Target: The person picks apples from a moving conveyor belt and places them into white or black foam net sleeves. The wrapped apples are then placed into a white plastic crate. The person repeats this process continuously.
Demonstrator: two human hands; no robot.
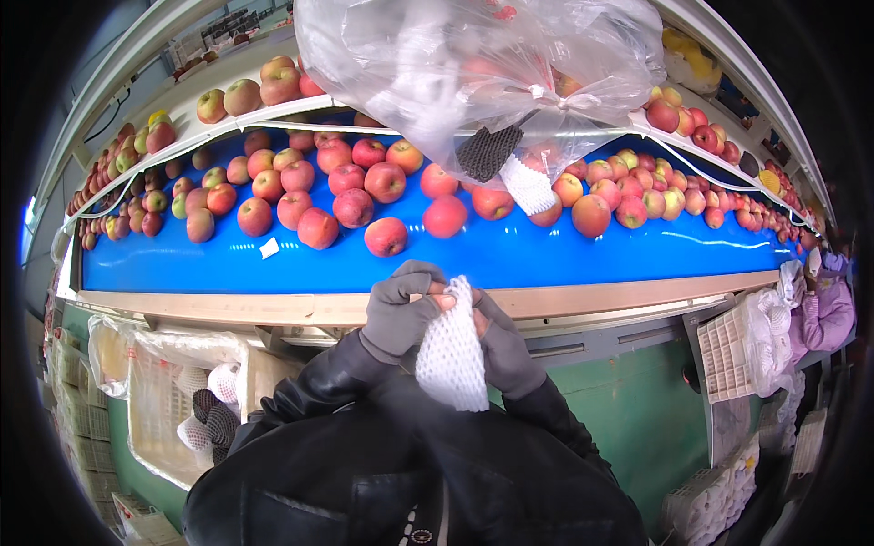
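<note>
Both my hands wear grey gloves with bare fingertips and meet in front of my chest, near the edge of the blue conveyor belt [300, 269]. A white foam net sleeve [452, 355] hangs between them, its narrow end pinched by my left hand [407, 310]. My right hand [502, 345] holds the sleeve's other side, its fingers partly hidden behind the net. The sleeve looks flat. Beyond my hands, many red and yellow apples [386, 237] lie on the belt. A black foam net [489, 151] and another white one [528, 185] lie by a clear plastic bag.
The large clear plastic bag [423, 61] hangs over the belt's far side. A shelf [184, 140] behind carries more apples. At lower left stands a lined crate [157, 409] with net-wrapped fruit. A co-worker in purple [826, 310] is at the far right, beside a white crate [727, 355].
</note>
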